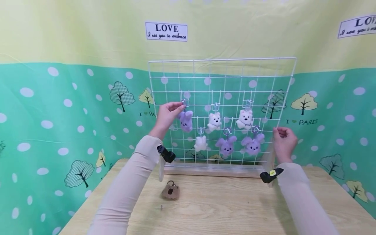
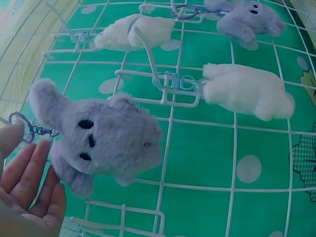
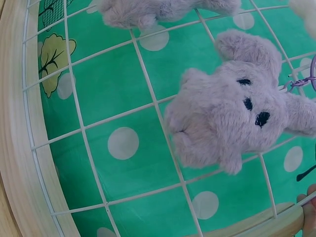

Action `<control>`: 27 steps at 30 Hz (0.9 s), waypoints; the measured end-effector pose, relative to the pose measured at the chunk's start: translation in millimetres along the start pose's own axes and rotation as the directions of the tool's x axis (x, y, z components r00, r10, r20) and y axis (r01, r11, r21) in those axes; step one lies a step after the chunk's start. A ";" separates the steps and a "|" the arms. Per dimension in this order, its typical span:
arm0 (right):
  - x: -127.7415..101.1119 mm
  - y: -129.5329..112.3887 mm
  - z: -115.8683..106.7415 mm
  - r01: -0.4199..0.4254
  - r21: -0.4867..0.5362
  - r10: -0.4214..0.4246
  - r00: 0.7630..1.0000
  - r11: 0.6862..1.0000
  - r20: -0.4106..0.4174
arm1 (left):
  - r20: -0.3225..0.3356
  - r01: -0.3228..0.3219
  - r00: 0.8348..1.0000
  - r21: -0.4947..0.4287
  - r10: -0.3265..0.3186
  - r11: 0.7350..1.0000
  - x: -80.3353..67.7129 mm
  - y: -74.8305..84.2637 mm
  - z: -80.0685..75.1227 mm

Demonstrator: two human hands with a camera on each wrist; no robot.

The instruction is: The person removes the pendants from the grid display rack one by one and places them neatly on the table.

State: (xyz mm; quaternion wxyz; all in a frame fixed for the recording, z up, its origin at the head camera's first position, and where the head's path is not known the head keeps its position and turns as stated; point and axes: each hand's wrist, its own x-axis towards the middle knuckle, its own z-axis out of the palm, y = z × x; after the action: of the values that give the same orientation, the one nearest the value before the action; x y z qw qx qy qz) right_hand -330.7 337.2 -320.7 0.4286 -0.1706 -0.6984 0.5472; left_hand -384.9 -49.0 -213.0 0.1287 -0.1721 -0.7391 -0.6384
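Observation:
My left hand [image 1: 168,116] pinches the metal ring [image 2: 20,121] of a purple plush bunny keychain [image 1: 186,124] between thumb and fingertips. The bunny hangs at the upper left of a white wire grid rack [image 1: 223,59], its face turned outward in the left wrist view. At the rack's right side, my right hand [image 1: 285,143] grips the frame edge with curled fingers; in the right wrist view only fingertips show at the lower right corner. Two more purple bunnies [image 1: 226,146] hang on the lower row, close to that hand.
White plush bear keychains [image 1: 214,121] hang on hooks between the bunnies. A brown plush keychain [image 1: 170,193] lies on the wooden table [image 1: 217,209] in front of the rack, with a tiny dark piece [image 1: 161,207] nearby. Behind stands a patterned green and yellow curtain [image 1: 70,117].

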 end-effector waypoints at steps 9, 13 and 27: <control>0.4 -0.5 1.4 0.005 -0.006 -0.005 1.000 1.000 0.006 | 0.011 0.029 1.000 -0.048 -0.029 0.998 5.5 -10.1 -2.6; 0.2 -0.1 1.7 0.002 -0.005 -0.002 1.000 1.000 0.002 | 0.031 0.018 0.999 -0.047 -0.017 0.999 5.2 -13.8 -3.0; 1.1 2.1 1.8 0.005 -0.020 -0.005 1.000 1.000 0.009 | -0.027 -0.014 1.000 -0.073 0.012 0.997 -0.3 -9.2 -3.1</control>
State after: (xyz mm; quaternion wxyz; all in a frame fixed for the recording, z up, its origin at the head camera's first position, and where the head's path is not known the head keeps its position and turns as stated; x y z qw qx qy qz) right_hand -333.2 337.6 -322.2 0.4250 -0.1708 -0.7063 0.5398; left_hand -388.6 -53.3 -220.9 0.1364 -0.1729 -0.7122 -0.6665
